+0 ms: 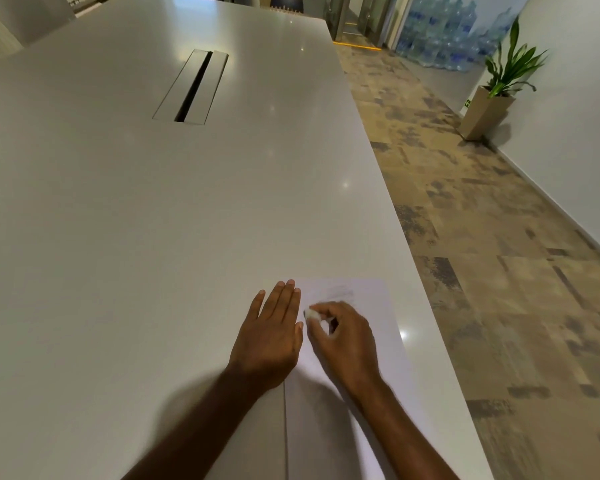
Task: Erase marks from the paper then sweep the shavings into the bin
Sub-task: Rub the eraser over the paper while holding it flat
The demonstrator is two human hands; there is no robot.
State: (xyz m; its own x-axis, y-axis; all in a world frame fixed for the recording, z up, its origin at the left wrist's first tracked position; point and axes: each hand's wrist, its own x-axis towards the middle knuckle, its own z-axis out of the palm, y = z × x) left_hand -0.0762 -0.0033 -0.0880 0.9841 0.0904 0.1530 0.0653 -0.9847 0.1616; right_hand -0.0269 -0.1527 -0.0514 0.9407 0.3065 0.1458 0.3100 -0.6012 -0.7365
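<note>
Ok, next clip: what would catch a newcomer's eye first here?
Two bare hands near the bottom: the left hand lies flat at the paper's edge, while the right hand pinches a small white eraser over faint pencil marks. The long white table fills the rest.

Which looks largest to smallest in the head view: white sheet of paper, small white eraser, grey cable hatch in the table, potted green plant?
1. White sheet of paper
2. Grey cable hatch and potted green plant: too alike, and farther away
3. Small white eraser

Right hand (343, 337) pinching eraser (313, 314) over paper (371, 299)
</note>
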